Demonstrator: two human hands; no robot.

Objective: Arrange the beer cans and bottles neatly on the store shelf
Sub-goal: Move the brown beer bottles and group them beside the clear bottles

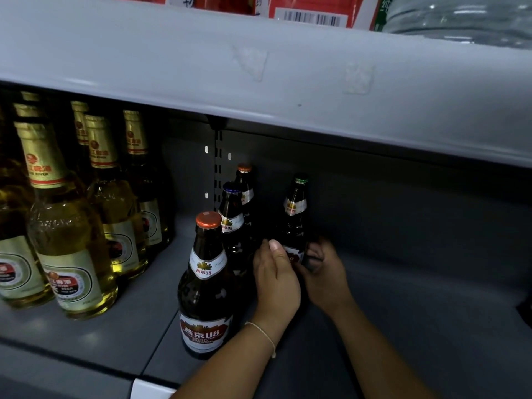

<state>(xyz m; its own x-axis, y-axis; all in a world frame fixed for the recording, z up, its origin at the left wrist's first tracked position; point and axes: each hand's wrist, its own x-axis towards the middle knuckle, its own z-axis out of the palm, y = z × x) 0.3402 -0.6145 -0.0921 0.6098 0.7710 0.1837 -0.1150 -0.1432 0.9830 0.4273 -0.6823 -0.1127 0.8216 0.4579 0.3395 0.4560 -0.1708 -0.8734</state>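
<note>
Green-capped brown beer bottle (295, 217) is gripped low on its body by both hands, left hand (276, 279) and right hand (322, 272) wrapped round it; held upright deep on the store shelf (403, 312), apparently for alignment beside the brown-bottle column (207, 283).

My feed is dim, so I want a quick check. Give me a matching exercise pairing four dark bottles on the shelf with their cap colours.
Bottles:
1. front bottle
2. held bottle
3. second bottle in the row
4. rearmost bottle in the row

Cap colour and place:
A. green, right of the row
B. blue
C. orange, nearest the shelf edge
D. orange, by the back panel

Pairs: 1-C, 2-A, 3-B, 4-D
</note>
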